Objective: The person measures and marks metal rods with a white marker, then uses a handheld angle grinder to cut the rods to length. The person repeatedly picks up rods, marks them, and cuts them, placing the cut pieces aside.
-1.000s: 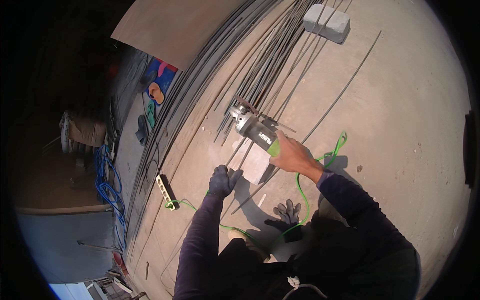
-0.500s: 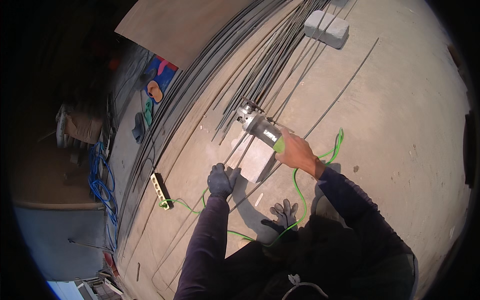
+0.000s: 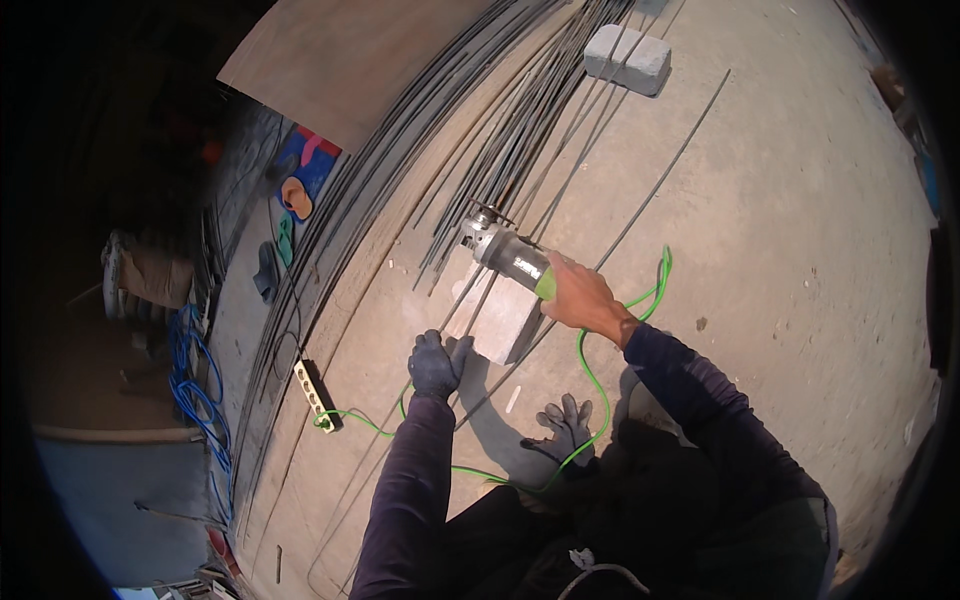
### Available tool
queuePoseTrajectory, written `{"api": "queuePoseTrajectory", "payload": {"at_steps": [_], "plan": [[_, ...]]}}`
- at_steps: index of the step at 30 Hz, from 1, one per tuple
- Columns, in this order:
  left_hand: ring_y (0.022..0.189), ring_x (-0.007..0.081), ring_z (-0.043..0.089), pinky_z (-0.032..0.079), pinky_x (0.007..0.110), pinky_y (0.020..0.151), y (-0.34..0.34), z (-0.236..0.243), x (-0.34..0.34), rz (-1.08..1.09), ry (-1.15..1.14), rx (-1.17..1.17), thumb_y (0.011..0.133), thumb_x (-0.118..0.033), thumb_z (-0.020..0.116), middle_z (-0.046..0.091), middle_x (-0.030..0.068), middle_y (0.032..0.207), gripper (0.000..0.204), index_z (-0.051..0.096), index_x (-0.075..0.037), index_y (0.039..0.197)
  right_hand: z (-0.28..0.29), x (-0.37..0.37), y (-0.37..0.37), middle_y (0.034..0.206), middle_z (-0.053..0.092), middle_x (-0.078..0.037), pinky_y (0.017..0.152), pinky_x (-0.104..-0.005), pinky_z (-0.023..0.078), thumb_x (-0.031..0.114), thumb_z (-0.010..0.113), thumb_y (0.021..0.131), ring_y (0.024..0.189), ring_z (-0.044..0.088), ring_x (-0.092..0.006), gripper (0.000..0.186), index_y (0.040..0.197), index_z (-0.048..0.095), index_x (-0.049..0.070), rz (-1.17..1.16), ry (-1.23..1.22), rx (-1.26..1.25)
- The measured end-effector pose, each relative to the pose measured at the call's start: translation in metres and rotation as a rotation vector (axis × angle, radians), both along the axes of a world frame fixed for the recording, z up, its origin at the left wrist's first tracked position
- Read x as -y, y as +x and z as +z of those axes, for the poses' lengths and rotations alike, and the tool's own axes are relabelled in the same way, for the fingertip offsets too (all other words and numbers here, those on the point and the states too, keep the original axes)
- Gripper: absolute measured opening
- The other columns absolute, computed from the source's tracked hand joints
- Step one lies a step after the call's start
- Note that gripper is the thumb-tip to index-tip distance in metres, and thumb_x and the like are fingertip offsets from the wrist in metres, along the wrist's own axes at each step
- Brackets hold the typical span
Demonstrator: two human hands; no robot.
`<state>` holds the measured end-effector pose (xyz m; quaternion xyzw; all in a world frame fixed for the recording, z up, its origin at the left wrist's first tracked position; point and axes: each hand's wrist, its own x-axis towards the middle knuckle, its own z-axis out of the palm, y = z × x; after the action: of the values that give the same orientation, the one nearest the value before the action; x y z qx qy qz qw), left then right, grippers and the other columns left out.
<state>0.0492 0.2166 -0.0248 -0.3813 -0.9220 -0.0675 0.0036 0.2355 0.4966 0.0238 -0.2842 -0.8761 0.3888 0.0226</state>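
By one pale block (image 3: 512, 318), reaches leftward with the bare right hand (image 3: 585, 295) wrapped around one grinder (image 3: 517, 262), and clasps two rods (image 3: 460, 301) palm-down in the gloved left hand (image 3: 436, 366).

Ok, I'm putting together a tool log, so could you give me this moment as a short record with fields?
Surface: sunlit concrete floor
Right hand: bare, grip closed around an angle grinder
Left hand: gloved, on thin steel rods; finger closure underneath hidden
Beneath the rods: pale block
Power: cream power strip at left, green cable plugged into its near end
Loose item: grey work glove in front of the person
Farther off: grey concrete block, bundle of steel rods, orange sandal
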Motion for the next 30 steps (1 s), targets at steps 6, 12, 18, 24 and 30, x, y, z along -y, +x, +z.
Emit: {"api": "queuePoseTrajectory", "payload": {"at_steps": [6, 12, 18, 24, 30], "plan": [[0.085, 0.0454, 0.067, 0.054, 0.053, 0.074, 0.003, 0.005, -0.002, 0.012, -0.013, 0.033, 0.089, -0.064, 0.068, 0.065, 0.0262, 0.098, 0.069, 0.061, 0.002, 0.106, -0.003, -0.001, -0.001, 0.113, 0.068, -0.030, 0.091, -0.0522, 0.055, 0.021, 0.077, 0.077, 0.106, 0.068, -0.0472, 0.078, 0.144, 0.043, -0.003, 0.002, -0.015, 0.021], [0.082, 0.0458, 0.067, 0.054, 0.054, 0.073, -0.001, 0.002, 0.000, 0.007, -0.010, 0.013, 0.089, -0.065, 0.068, 0.064, 0.0259, 0.095, 0.069, 0.061, 0.002, 0.103, -0.004, -0.002, -0.003, 0.114, 0.068, -0.027, 0.092, -0.0528, 0.054, 0.018, 0.077, 0.075, 0.109, 0.066, -0.0464, 0.061, 0.126, 0.050, -0.002, -0.025, -0.025, 0.018], [0.080, 0.0467, 0.065, 0.052, 0.056, 0.070, 0.003, 0.006, -0.003, -0.017, 0.024, 0.010, 0.091, -0.057, 0.070, 0.062, 0.0255, 0.094, 0.060, 0.057, 0.000, 0.100, -0.005, -0.002, -0.003, 0.113, 0.069, -0.028, 0.091, -0.0525, 0.054, 0.018, 0.077, 0.075, 0.108, 0.066, -0.0469, 0.061, 0.125, 0.050, -0.002, -0.028, -0.018, 0.026], [0.081, 0.0457, 0.065, 0.052, 0.055, 0.070, 0.002, 0.005, -0.001, -0.015, 0.008, 0.007, 0.091, -0.058, 0.070, 0.062, 0.0244, 0.093, 0.060, 0.058, 0.000, 0.101, -0.003, -0.004, -0.005, 0.111, 0.069, -0.028, 0.091, -0.0524, 0.054, 0.019, 0.078, 0.075, 0.107, 0.066, -0.0464, 0.063, 0.127, 0.050, -0.001, -0.014, -0.020, 0.056], [0.080, 0.0457, 0.065, 0.053, 0.055, 0.069, 0.000, 0.002, 0.000, -0.038, 0.032, -0.020, 0.091, -0.058, 0.069, 0.063, 0.0243, 0.093, 0.061, 0.059, 0.001, 0.101, 0.007, -0.005, -0.005, 0.111, 0.069, -0.028, 0.091, -0.0528, 0.054, 0.020, 0.079, 0.075, 0.107, 0.067, -0.0472, 0.067, 0.131, 0.049, -0.001, -0.011, -0.027, 0.057]]}}
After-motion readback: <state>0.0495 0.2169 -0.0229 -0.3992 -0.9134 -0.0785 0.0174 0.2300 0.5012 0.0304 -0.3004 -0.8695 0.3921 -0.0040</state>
